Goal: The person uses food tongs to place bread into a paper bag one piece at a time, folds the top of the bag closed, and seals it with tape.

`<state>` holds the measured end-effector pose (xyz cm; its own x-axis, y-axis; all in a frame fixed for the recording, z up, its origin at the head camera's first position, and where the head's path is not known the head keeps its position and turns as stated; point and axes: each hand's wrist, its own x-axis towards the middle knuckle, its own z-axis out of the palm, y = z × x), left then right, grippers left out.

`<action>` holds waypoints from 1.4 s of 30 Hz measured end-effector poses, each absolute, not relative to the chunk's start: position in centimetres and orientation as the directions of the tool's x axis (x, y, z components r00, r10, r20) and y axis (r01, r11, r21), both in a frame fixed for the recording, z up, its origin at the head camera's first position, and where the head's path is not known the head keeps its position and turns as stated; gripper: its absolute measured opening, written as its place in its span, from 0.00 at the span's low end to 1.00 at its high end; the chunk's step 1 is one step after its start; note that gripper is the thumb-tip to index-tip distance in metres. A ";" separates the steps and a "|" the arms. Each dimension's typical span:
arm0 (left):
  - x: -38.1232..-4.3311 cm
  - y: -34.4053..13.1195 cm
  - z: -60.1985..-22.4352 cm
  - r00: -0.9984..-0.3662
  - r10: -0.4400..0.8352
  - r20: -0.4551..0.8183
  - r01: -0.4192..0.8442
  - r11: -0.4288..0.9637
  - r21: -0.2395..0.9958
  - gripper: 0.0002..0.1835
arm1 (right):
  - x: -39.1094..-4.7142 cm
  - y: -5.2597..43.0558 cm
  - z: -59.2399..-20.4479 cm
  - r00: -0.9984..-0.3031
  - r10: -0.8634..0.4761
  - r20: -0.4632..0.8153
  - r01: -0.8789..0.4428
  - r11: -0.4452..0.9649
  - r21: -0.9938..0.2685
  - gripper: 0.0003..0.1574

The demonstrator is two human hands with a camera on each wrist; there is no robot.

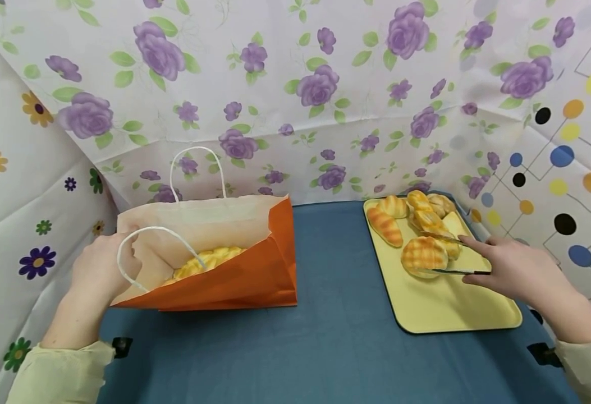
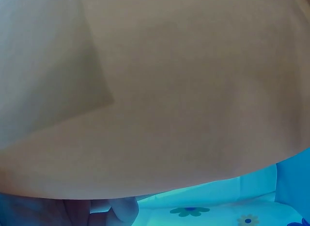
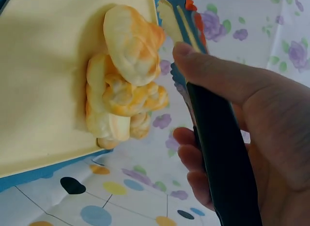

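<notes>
My left hand (image 1: 100,266) grips the left edge of an orange paper bag (image 1: 244,283) with white handles. The bag stands with its mouth wide, and a yellow bread (image 1: 214,258) shows inside. In the left wrist view the bag's paper (image 2: 193,90) fills most of the picture, with some fingers (image 2: 125,210) below it. My right hand (image 1: 520,266) holds black-handled tongs (image 3: 218,153) over the yellow tray (image 1: 457,314). The tong arms lie on either side of a round bread (image 1: 424,255); whether they touch it I cannot tell.
Several other breads lie on the tray's far half, among them a crescent-shaped one (image 1: 385,226) and a long one (image 1: 418,200). A blue cloth (image 1: 325,336) covers the table. Flower-printed sheets (image 1: 275,112) hang behind, and patterned sheets close off both sides.
</notes>
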<state>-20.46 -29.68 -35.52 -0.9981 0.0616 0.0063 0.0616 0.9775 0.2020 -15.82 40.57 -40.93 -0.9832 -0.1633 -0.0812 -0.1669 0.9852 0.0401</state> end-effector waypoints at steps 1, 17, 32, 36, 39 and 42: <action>-20.5 -29.7 -35.5 -0.998 0.061 0.009 0.062 0.977 0.203 0.26 | -15.9 40.5 -40.9 -0.983 -0.169 -0.075 -0.173 0.984 0.050 0.62; -20.6 -29.9 -35.2 -0.998 0.059 0.009 0.060 0.979 0.193 0.28 | -16.5 38.5 -41.1 -0.976 -0.216 -0.029 -0.218 0.969 0.117 0.59; -20.2 -30.2 -35.6 -0.998 0.059 -0.009 0.056 0.979 0.195 0.30 | -16.4 37.8 -42.2 -0.940 -0.330 0.088 -0.301 0.922 0.244 0.49; -20.4 -30.0 -35.7 -0.998 0.068 0.009 0.069 0.978 0.196 0.30 | -16.3 38.4 -42.3 -0.926 -0.361 0.111 -0.326 0.912 0.249 0.45; -20.4 -29.9 -35.7 -0.997 0.071 0.023 0.074 0.977 0.199 0.29 | -16.2 38.7 -42.3 -0.921 -0.370 0.120 -0.333 0.909 0.249 0.43; -20.4 -29.9 -35.7 -0.997 0.068 0.018 0.071 0.978 0.198 0.29 | -16.0 38.9 -42.2 -0.922 -0.368 0.117 -0.335 0.914 0.230 0.42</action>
<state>-20.44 -29.88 -35.73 -0.9975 0.0683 0.0183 0.0706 0.9777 0.1976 -15.98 38.93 -42.21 -0.9225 -0.3679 0.1167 -0.3354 0.9137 0.2295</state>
